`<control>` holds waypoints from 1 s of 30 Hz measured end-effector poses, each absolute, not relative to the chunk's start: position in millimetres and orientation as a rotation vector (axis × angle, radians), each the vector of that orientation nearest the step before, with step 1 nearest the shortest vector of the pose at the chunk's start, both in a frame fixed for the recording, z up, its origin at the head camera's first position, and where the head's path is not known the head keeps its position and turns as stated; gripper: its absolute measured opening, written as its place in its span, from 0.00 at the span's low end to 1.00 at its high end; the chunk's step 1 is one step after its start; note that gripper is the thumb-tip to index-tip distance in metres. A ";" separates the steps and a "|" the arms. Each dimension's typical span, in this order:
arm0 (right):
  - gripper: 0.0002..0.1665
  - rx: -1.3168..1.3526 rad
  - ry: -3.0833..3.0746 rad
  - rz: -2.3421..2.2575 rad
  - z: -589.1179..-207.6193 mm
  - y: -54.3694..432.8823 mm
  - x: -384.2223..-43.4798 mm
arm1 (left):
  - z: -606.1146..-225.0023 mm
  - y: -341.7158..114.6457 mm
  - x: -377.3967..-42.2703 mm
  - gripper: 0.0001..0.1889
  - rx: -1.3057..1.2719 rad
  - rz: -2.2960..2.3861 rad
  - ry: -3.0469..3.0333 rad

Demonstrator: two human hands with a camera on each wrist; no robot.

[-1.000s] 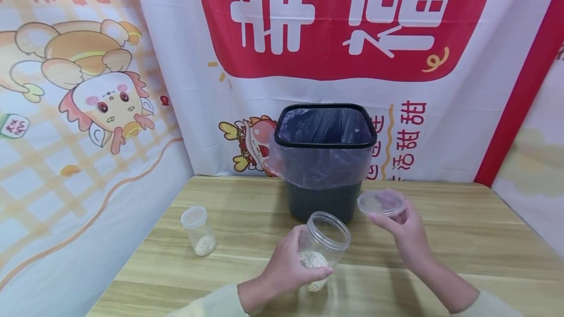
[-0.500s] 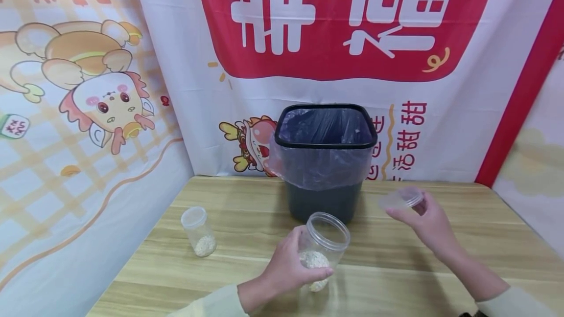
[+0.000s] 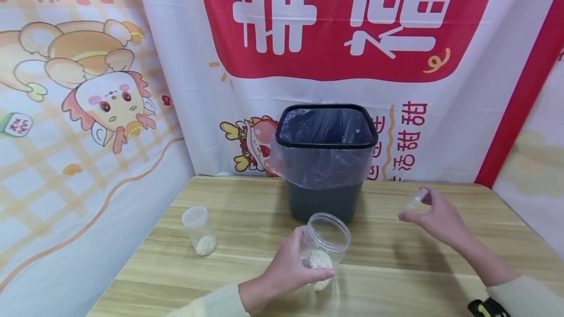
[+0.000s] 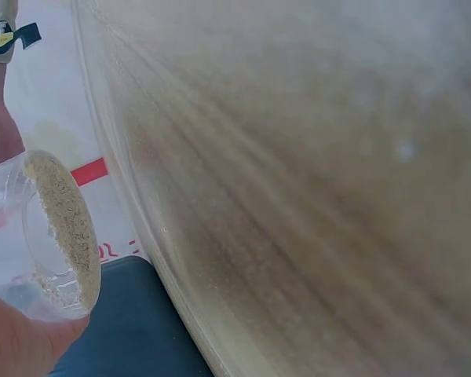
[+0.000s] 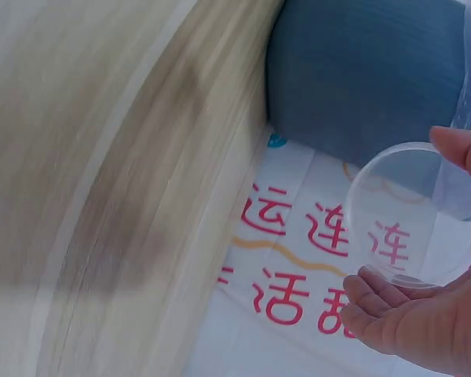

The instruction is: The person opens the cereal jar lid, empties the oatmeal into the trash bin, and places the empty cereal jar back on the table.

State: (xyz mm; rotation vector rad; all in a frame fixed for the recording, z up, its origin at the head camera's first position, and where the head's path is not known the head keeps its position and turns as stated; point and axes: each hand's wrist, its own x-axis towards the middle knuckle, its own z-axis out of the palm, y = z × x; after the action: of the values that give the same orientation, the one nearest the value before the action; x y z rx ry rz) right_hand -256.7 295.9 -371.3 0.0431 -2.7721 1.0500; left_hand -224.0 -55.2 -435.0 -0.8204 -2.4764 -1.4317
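My left hand [image 3: 288, 272] grips a clear plastic jar [image 3: 336, 253] around its side, over the near middle of the table. The jar has no lid on; its mouth tips a little toward the back right. Pale flakes, like oats [image 3: 320, 261], lie in its lower part, and in the left wrist view the flakes [image 4: 69, 228] spread over the jar's bottom. Off to the right, my right hand [image 3: 442, 220] pinches a clear round lid [image 3: 413, 202] by its edge, above the table. The right wrist view shows this lid [image 5: 416, 212] between thumb and fingers, turned on edge.
A dark bin [image 3: 323, 199] with a black rim and a clear bag liner stands at the back middle, just beyond the jar. A smaller lidded container [image 3: 197, 229] with similar flakes stands on the left of the wooden table [image 3: 238, 219]. Printed cloth [image 3: 176, 62] hangs behind.
My right hand has moved right, away from the jar and bin, and turned the lid from nearly flat to steeply on edge. My left hand and the jar have stayed nearly still.
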 end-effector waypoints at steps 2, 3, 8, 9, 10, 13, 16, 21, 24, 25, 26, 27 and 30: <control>0.55 0.046 -2.802 0.998 -372.1 299.6 -258.9 | -435.3 -55.1 -224.2 0.45 -0.824 -1.434 -2.472; 0.56 0.048 -2.815 0.973 -372.5 301.3 -259.9 | -435.7 -55.0 -224.3 0.45 -0.825 -1.437 -2.471; 0.56 0.063 -2.853 0.836 -374.4 309.2 -265.5 | -436.3 -54.1 -224.2 0.45 -0.804 -1.450 -2.490; 0.57 0.066 -2.861 0.809 -375.1 311.1 -266.8 | -436.4 -54.1 -224.4 0.45 -0.798 -1.453 -2.496; 0.57 0.069 -2.869 0.787 -375.6 313.0 -268.1 | -436.2 -54.0 -224.3 0.45 -0.791 -1.457 -2.505; 0.59 0.079 -2.899 0.733 -377.9 318.4 -271.7 | -435.9 -54.1 -224.6 0.46 -0.772 -1.457 -2.531; 0.58 0.093 -2.938 0.701 -380.6 323.8 -274.9 | -435.5 -54.1 -224.9 0.46 -0.754 -1.449 -2.553; 0.61 0.102 -3.037 0.664 -387.9 331.3 -278.3 | -435.9 -53.8 -225.4 0.45 -0.740 -1.462 -2.565; 0.61 0.098 -3.088 0.652 -390.7 333.5 -279.1 | -436.0 -53.8 -225.4 0.42 -0.745 -1.484 -2.556; 0.60 0.094 -3.104 0.648 -391.1 334.0 -279.5 | -436.1 -54.0 -225.4 0.42 -0.746 -1.493 -2.555; 0.58 0.093 -3.116 0.647 -391.1 334.3 -279.8 | -436.4 -54.2 -225.6 0.41 -0.752 -1.498 -2.552; 0.57 0.092 -3.130 0.639 -391.0 334.5 -280.3 | -436.8 -54.4 -225.8 0.41 -0.757 -1.504 -2.552; 0.51 0.099 -3.151 0.609 -393.0 335.2 -282.1 | -437.7 -54.7 -226.3 0.41 -0.761 -1.521 -2.559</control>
State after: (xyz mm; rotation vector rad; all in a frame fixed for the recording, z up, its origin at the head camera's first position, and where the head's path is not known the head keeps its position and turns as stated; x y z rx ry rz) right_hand -282.1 335.2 -393.0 0.0992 -3.1512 0.6088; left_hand -226.3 -54.7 -437.7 -0.7606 -2.5589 -1.5213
